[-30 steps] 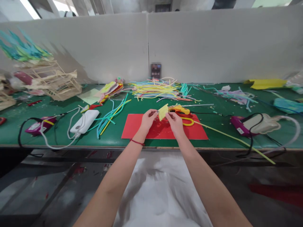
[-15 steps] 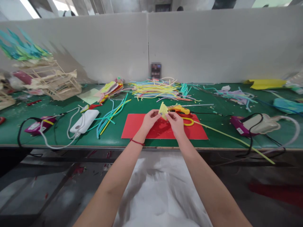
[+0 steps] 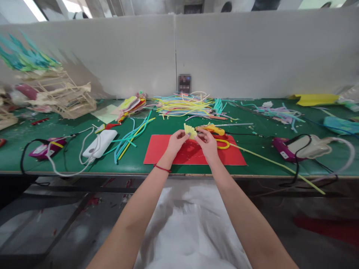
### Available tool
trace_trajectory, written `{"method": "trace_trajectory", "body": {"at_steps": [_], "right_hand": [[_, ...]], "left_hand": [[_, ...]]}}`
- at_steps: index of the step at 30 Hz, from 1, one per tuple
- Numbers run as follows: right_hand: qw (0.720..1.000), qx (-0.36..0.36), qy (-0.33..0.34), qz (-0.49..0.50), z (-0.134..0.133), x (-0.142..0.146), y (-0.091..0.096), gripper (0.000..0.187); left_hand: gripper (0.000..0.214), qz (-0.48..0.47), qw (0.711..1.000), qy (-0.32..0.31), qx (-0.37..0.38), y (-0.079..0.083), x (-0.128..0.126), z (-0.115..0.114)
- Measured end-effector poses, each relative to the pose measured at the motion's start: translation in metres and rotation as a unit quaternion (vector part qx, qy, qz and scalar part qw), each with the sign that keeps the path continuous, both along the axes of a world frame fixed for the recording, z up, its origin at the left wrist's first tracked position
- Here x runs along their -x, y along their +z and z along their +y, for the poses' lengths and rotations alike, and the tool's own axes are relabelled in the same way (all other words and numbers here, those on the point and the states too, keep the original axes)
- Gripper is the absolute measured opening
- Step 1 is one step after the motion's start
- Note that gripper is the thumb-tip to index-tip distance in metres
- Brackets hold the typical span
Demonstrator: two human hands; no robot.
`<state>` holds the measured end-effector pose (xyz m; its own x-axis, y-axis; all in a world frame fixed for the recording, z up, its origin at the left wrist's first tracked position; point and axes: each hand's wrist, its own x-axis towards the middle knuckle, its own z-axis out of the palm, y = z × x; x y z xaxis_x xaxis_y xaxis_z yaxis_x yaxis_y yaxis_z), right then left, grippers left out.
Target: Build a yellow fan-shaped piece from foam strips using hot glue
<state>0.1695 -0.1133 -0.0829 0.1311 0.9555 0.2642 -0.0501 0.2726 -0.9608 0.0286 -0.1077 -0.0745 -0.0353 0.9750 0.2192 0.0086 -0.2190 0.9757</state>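
Between my two hands is a small yellow ridged piece, fan-shaped [image 3: 190,130], held above the red mat [image 3: 157,149]. My left hand [image 3: 177,141] pinches its left side, fingers closed. From the other side, the fingertips of my right hand [image 3: 206,142] grip its lower right edge. A yellow-orange hot glue gun [image 3: 215,129] lies just behind my right hand. Beside that hand, a yellow loop [image 3: 223,144], perhaps a scissor handle, rests on the mat. What the piece is made of is too small to tell.
Coloured strips [image 3: 182,106] are piled at the back, with more loose strips [image 3: 131,138] to the left. A white power strip [image 3: 100,144] with cables lies left. Purple devices [image 3: 46,149] sit at both sides. A long pale-yellow strip [image 3: 280,164] overhangs the front edge.
The yellow piece has turned between my fingers, its ridged fan edge now tipped to the upper left. Both hands stay in nearly the same place.
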Motion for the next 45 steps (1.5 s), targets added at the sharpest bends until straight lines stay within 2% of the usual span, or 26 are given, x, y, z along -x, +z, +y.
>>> {"method": "trace_trajectory", "body": {"at_steps": [9, 13, 21, 24, 29, 32, 35, 40, 45], "right_hand": [[0.996, -0.016, -0.051, 0.066, 0.001, -0.002, -0.001, 0.034], [0.993, -0.010, -0.069, 0.090, 0.002, -0.002, -0.002, 0.032], [0.999, -0.011, -0.043, 0.018, 0.005, -0.004, -0.009, 0.026], [0.999, -0.007, -0.043, 0.018, 0.005, -0.004, -0.010, 0.026], [0.999, -0.007, -0.049, 0.022, 0.005, -0.004, -0.011, 0.025], [0.996, -0.009, -0.077, 0.032, 0.006, -0.004, -0.012, 0.027], [0.994, -0.004, -0.099, 0.041, 0.007, -0.005, -0.013, 0.028], [0.994, -0.002, -0.104, 0.035, 0.008, -0.006, -0.014, 0.030], [0.996, 0.000, -0.089, 0.027, 0.006, -0.005, -0.011, 0.032]], "left_hand": [[0.026, -0.027, 0.999, -0.030, 0.013, 0.000, -0.002, 0.000], [0.023, -0.050, 0.999, 0.014, 0.008, 0.001, -0.001, 0.000], [0.023, -0.041, 0.992, 0.105, -0.060, 0.001, 0.001, 0.001], [0.027, -0.039, 0.990, 0.121, -0.064, 0.002, 0.002, 0.000], [0.022, 0.013, 0.990, 0.135, -0.047, 0.004, 0.002, -0.003], [0.020, 0.046, 0.986, 0.156, -0.027, 0.004, 0.002, -0.004], [0.016, 0.078, 0.985, 0.150, -0.017, 0.005, 0.001, -0.004], [0.006, 0.152, 0.981, 0.115, -0.031, 0.007, -0.002, -0.005], [0.006, 0.168, 0.974, 0.143, -0.055, 0.006, -0.001, -0.006]]}}
